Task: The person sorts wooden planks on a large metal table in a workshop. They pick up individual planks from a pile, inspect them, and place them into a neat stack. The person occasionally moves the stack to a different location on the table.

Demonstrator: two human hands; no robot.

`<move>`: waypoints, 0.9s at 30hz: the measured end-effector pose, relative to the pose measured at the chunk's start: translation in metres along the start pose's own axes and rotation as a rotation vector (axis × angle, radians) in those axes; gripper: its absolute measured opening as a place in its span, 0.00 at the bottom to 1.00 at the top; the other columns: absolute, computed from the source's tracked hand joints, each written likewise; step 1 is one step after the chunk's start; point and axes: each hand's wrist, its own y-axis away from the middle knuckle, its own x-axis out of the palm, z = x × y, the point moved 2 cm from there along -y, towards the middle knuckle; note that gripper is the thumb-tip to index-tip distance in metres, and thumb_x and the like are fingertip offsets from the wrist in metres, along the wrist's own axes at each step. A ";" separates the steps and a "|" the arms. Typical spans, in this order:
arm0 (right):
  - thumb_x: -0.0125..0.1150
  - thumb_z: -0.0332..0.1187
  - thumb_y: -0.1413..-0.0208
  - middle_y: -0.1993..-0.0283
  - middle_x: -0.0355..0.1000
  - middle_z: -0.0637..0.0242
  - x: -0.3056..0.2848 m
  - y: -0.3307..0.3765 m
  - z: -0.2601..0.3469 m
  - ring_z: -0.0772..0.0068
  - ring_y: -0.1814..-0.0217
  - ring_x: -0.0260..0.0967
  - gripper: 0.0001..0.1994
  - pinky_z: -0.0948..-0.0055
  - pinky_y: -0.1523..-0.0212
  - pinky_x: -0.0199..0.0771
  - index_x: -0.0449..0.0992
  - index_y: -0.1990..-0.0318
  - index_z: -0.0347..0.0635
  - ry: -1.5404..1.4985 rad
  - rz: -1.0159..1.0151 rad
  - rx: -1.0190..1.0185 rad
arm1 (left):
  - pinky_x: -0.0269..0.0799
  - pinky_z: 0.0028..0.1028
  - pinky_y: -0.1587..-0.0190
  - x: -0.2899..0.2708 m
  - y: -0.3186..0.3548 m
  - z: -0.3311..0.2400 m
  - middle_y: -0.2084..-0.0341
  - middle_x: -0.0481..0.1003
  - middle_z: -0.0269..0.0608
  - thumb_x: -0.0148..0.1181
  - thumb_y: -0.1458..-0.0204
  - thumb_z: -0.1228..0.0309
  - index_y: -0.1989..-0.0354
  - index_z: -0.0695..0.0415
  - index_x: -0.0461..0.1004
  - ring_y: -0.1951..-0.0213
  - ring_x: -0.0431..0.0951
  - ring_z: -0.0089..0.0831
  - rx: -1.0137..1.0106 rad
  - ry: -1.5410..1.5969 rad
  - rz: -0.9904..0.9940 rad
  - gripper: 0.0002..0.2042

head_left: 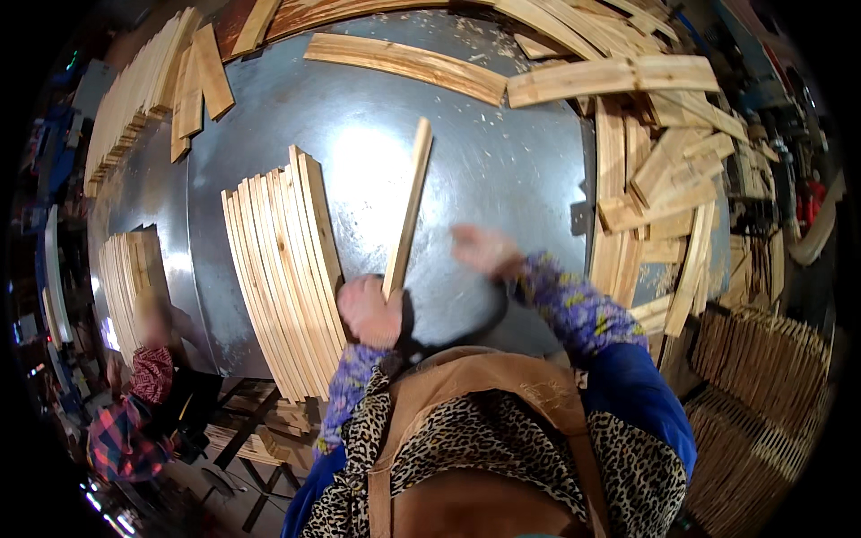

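Apron (484, 366) nearest, left hand (370, 311) grips a slat (410, 204) low down (likely light, stiff, steadier mid-length), right hand (484, 249) too blurred to tell.

co-worker in plaid (130, 439): lower left | stacked slats (762, 368): lower right | red object (810, 202): far right

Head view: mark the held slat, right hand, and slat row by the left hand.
Held slat (410, 206): head view, middle of its length.
Right hand (485, 250): head view, middle of hand.
Slat row (282, 278): head view, middle of row.
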 end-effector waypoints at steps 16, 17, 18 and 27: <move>0.66 0.61 0.37 0.40 0.79 0.44 -0.137 -0.152 0.103 0.50 0.38 0.79 0.45 0.55 0.31 0.76 0.66 0.22 0.38 0.244 0.063 0.153 | 0.71 0.50 0.29 0.004 -0.037 -0.002 0.31 0.72 0.67 0.70 0.44 0.70 0.23 0.69 0.62 0.34 0.77 0.58 0.008 0.727 -0.062 0.40; 0.64 0.63 0.36 0.38 0.80 0.45 -0.107 -0.139 0.077 0.52 0.37 0.79 0.43 0.56 0.32 0.76 0.69 0.24 0.37 0.108 0.174 0.087 | 0.71 0.47 0.28 0.027 -0.050 -0.022 0.31 0.73 0.66 0.68 0.42 0.68 0.24 0.71 0.64 0.33 0.78 0.53 -0.057 1.078 -0.131 0.37; 0.62 0.65 0.35 0.37 0.80 0.46 -0.079 -0.123 0.055 0.55 0.37 0.79 0.43 0.57 0.33 0.76 0.72 0.26 0.36 -0.039 0.276 0.028 | 0.71 0.44 0.28 0.026 -0.075 -0.041 0.32 0.75 0.63 0.68 0.40 0.67 0.25 0.72 0.66 0.33 0.78 0.49 -0.175 1.102 0.035 0.36; 0.63 0.71 0.40 0.43 0.83 0.43 -0.183 -0.136 0.022 0.43 0.37 0.80 0.42 0.53 0.35 0.77 0.81 0.36 0.40 0.396 -0.281 0.411 | 0.85 0.44 0.45 0.078 -0.103 -0.010 0.53 0.87 0.52 0.65 0.40 0.67 0.41 0.68 0.82 0.53 0.88 0.45 -0.509 1.695 0.332 0.22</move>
